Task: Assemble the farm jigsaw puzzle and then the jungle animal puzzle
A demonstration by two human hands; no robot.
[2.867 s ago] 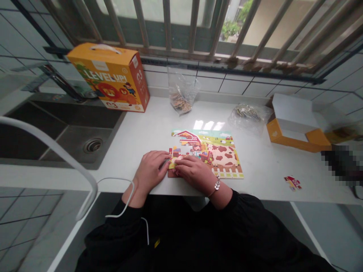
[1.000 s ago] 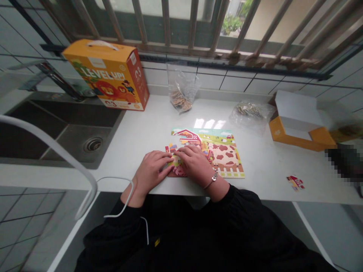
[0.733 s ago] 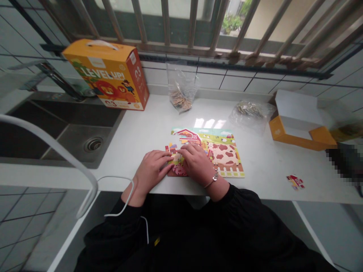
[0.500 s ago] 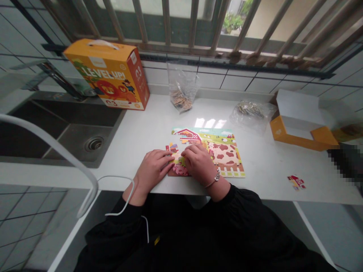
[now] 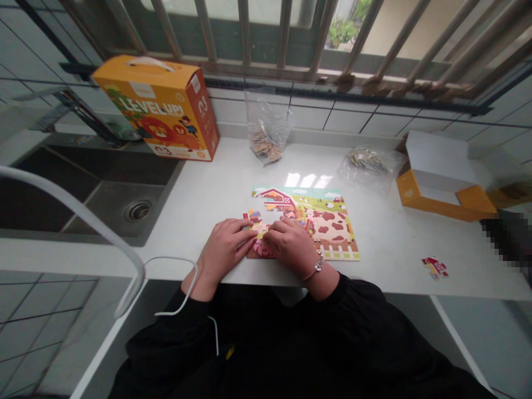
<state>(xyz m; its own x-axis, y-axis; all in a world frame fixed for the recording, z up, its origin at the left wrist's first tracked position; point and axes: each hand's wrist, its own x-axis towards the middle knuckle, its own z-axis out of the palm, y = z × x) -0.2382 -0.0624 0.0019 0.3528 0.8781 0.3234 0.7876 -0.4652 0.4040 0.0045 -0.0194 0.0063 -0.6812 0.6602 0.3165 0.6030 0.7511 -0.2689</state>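
On the counter lies a partly assembled farm jigsaw puzzle [image 5: 330, 224] with a brown-spotted cow, a red barn and a white fence. A gap shows white counter below the barn. My left hand [image 5: 228, 244] is at the puzzle's left edge, its closed fingers and thumb gripping a colourful jigsaw piece [image 5: 255, 217]. My right hand [image 5: 291, 246], with a bracelet at the wrist, bends over the lower middle of the puzzle. Its fingers are pinched together on a piece beside the pink pig, mostly hidden under them. A loose red jigsaw piece [image 5: 435, 267] lies far to the right.
An orange carton [image 5: 166, 111] stands behind the sink [image 5: 124, 191] at left. Clear bags of pieces, one [image 5: 268, 144] in the middle and another [image 5: 368, 163] at right, lie near the wall. Beyond is an open yellow box [image 5: 446, 194]. A white cable [image 5: 83, 213] arcs at left.
My right hand has shifted slightly down toward me, uncovering more of the puzzle below the barn. My left hand has barely moved.
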